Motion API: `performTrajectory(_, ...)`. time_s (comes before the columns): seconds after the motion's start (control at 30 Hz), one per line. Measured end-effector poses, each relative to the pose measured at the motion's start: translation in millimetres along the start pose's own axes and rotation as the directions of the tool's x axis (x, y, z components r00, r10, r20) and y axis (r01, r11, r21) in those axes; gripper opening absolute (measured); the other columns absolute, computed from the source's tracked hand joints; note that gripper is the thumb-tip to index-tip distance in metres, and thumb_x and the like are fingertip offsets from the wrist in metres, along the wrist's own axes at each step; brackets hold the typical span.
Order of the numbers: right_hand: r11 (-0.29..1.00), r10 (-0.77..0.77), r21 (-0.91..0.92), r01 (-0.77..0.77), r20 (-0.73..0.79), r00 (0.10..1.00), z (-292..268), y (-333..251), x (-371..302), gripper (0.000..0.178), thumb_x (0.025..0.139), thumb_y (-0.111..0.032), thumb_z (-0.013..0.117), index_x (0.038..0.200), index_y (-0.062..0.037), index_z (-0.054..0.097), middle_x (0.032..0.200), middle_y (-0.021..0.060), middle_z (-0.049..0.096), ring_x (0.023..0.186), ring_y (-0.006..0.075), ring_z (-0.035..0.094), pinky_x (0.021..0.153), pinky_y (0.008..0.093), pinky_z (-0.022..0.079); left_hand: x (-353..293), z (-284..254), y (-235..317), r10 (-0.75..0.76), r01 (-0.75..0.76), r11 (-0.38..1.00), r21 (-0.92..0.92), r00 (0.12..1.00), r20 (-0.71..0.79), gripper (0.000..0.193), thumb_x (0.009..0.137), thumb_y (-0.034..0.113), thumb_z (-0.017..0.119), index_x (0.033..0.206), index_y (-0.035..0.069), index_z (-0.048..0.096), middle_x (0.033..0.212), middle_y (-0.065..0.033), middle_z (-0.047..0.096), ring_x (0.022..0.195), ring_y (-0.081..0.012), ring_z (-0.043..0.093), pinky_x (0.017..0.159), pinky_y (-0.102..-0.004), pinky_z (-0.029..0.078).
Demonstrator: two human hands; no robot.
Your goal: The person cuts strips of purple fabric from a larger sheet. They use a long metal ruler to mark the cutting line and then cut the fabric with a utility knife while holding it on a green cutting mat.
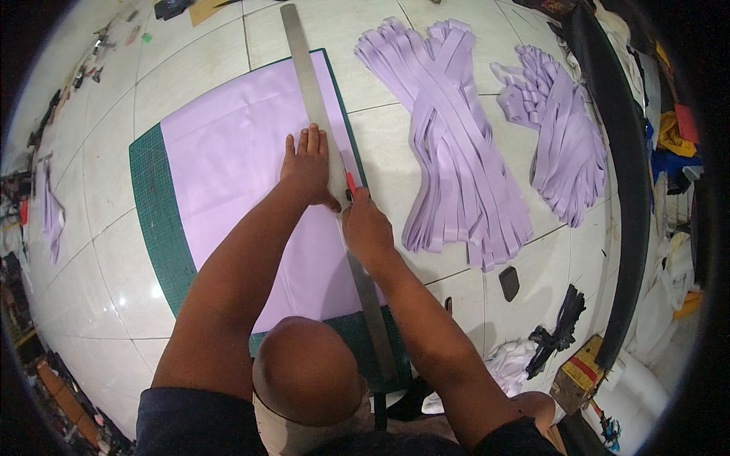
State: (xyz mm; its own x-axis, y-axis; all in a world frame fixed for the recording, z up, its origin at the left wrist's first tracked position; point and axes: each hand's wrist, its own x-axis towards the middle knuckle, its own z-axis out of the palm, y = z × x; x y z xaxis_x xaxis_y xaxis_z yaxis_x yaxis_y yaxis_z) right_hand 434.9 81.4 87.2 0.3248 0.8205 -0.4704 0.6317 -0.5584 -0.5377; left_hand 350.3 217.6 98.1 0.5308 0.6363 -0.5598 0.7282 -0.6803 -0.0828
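- Your left hand [308, 163] lies flat, fingers spread and pointing to the top of the frame, pressing on the long grey metal ruler [319, 129] and the sheet of lilac fabric [243, 175] beside it; its grip is wide, holding nothing.
- Your right hand [367, 228] is closed into a narrow grip around a small cutter with a red tip [350, 183], set just against the ruler's right edge at the centre of the frame.
- Both forearms come up from the lower edge and meet near the ruler.
- The fabric covers a dark green cutting mat [156, 205], which lies on a white tiled floor [99, 190].
- Two heaps of cut lilac fabric strips [456, 152] sit on the floor in the upper right, well apart from the mat.
- A long black roll [623, 175] curves down the right side, with mixed clutter past it.
- The cutter's blade is hidden by your hand and the ruler; the small dark items at lower right are hard to make out.
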Motion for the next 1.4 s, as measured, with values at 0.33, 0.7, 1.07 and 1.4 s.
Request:
performTrajectory(0.33,1.000,0.009,-0.017,-0.008,0.077,0.997,-6.2,-8.8,-0.4,0.026,0.096,-0.015,0.050,0.113,0.0018,0.042,0.101,0.0313,0.065,0.092,0.0488,0.065,0.082,0.0557,0.053,0.9,1.6,-1.8,-0.002,0.002,0.999,0.048,1.000,-0.006,0.156,0.044,0.075,0.085,0.152,-0.009,0.010,0.160,-0.0284,0.011,0.150,-0.0396,0.017,0.119,-0.0602,0.014)
performTrajectory(0.7,0.956,0.293,-0.085,-0.282,0.364,0.884,-10.8,35.8,-109.0,0.025,0.098,-0.018,0.049,0.113,-0.0001,0.039,0.098,0.0331,0.065,0.096,0.0502,0.063,0.085,0.0576,0.048,2.5,2.6,-1.0,-0.007,0.007,0.999,0.043,1.000,-0.010,0.153,0.046,0.070,0.086,0.153,-0.007,0.010,0.161,-0.0252,0.012,0.150,-0.0372,0.018,0.118,-0.0631,0.010)
performTrajectory(1.07,0.862,0.506,-0.254,-0.439,0.483,0.714,0.6,108.2,-254.3,0.033,0.101,-0.029,0.040,0.116,0.0002,0.042,0.107,0.0361,0.062,0.102,0.0533,0.061,0.087,0.0601,0.046,9.0,3.0,0.3,-0.005,0.006,0.997,0.076,1.000,-0.015,0.152,0.047,0.070,0.087,0.155,-0.003,0.009,0.162,-0.0236,0.011,0.150,-0.0342,0.017,0.117,-0.0655,0.015)
performTrajectory(1.4,0.974,0.222,-0.092,-0.207,0.212,0.952,-21.9,44.7,-127.5,0.025,0.099,-0.024,0.047,0.111,-0.0031,0.041,0.092,0.0286,0.066,0.085,0.0499,0.065,0.075,0.0610,0.049,6.2,-0.3,1.8,-0.033,0.031,0.998,0.046,0.997,0.065,0.157,0.045,0.070,0.087,0.153,-0.008,0.005,0.162,-0.0265,0.004,0.150,-0.0396,0.012,0.116,-0.0667,0.014)
